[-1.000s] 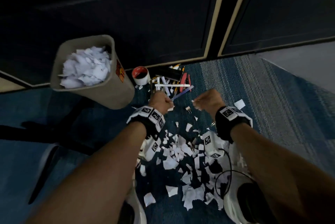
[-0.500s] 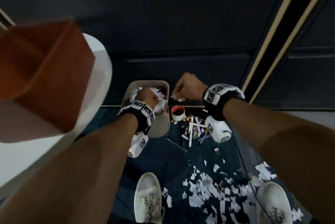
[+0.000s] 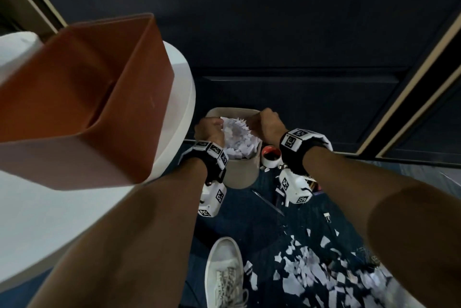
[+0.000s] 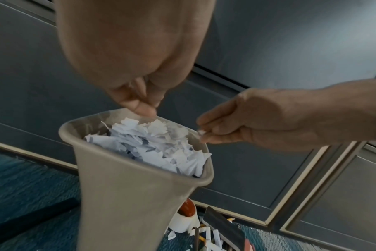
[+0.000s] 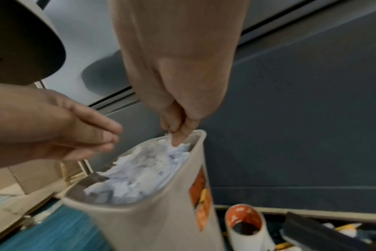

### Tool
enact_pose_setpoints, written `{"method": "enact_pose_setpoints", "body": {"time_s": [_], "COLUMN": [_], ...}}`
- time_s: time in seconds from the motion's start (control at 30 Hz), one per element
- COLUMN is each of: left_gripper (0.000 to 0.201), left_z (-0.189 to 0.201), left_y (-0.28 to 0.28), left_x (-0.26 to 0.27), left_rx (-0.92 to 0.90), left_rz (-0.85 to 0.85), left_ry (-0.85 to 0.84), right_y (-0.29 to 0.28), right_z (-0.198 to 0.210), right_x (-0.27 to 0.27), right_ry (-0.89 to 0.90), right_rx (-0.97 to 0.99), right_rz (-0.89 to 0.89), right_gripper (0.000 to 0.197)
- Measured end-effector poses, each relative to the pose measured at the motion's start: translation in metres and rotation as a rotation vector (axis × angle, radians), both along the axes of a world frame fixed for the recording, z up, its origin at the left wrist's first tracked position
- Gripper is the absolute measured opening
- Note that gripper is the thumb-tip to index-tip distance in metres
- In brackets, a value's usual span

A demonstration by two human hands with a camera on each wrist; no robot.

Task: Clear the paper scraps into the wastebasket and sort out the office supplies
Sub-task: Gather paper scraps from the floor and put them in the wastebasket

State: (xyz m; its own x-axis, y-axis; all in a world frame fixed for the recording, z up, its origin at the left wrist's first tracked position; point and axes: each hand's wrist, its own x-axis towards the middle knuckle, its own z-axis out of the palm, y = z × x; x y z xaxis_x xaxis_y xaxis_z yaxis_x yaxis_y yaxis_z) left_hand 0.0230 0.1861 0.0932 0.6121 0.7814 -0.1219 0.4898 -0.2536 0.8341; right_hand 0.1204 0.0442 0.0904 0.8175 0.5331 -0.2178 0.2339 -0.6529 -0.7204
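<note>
Two hands hover at centre frame of the head view, both above the mouth of the bin [image 3: 240, 175]. Left hand [image 3: 209, 129] sits over the rim's left side; in the left wrist view its fingers [image 4: 140, 105] are drawn together, pointing down, and whether they hold a scrap cannot be told. Right hand [image 3: 265, 121] sits over the rim's far right side; its fingers [image 4: 206, 122] pinch a small white scrap [image 4: 202, 132], which lies just inside the rim line, with the heap of paper [image 4: 152, 144] directly below. The release therefore looks to call for a straight drop, no sideways travel. The heap rises to the rim, so a piece could slide off. Many loose scraps [image 3: 306, 272] lie on the carpet at lower right of the head view, near the shoe [image 3: 224, 272] and well apart from the bin. Tape roll [image 3: 270, 155] stands just right of the bin, with pens [image 4: 210, 237] behind it.
</note>
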Motion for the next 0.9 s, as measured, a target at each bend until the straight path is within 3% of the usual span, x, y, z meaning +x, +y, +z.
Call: {"method": "enact_pose_setpoints", "body": {"time_s": [0.07,0.1,0.17,0.3,0.5,0.6,0.7,0.9], "left_gripper": [0.017,0.019,0.028,0.041,0.024,0.019,0.024,0.028], "left_z": [-0.001,-0.003,-0.008,-0.013,-0.011,-0.017,-0.032,-0.025], "left_y": [-0.002,-0.003,-0.007,-0.013,-0.033,-0.043,-0.053,-0.071], "left_x": [0.002,0.003,0.002,0.003,-0.012,-0.02,-0.034,-0.041], "left_rx": [0.056,0.077,0.125,0.19,0.182,0.203,0.208,0.261], "left_rz": [-0.001,-0.043,-0.116,-0.175,-0.166,-0.131,-0.14,-0.222], "left_ry": [-0.03,-0.027,-0.025,-0.067,-0.048,-0.035,-0.042,-0.143], "right_y": [-0.007,-0.013,-0.027,-0.047,-0.027,-0.015,-0.01,-0.041], "right_z": [-0.01,-0.015,0.002,0.025,-0.001,-0.008,-0.005,0.013], "right_x": [0.018,0.026,0.022,0.014,-0.009,-0.008,-0.002,-0.006], "right_ry": [0.0,-0.013,-0.016,-0.018,-0.035,0.049,0.205,0.143], "right_rx": [0.061,0.079,0.106,0.246,0.209,0.243,0.356,0.311], "right_rz": [-0.034,-0.04,-0.06,-0.079,0.033,0.09,-0.001,-0.115], "right_gripper": [0.038,0.032,0.017,0.02,0.019,0.029,0.038,0.035]}}
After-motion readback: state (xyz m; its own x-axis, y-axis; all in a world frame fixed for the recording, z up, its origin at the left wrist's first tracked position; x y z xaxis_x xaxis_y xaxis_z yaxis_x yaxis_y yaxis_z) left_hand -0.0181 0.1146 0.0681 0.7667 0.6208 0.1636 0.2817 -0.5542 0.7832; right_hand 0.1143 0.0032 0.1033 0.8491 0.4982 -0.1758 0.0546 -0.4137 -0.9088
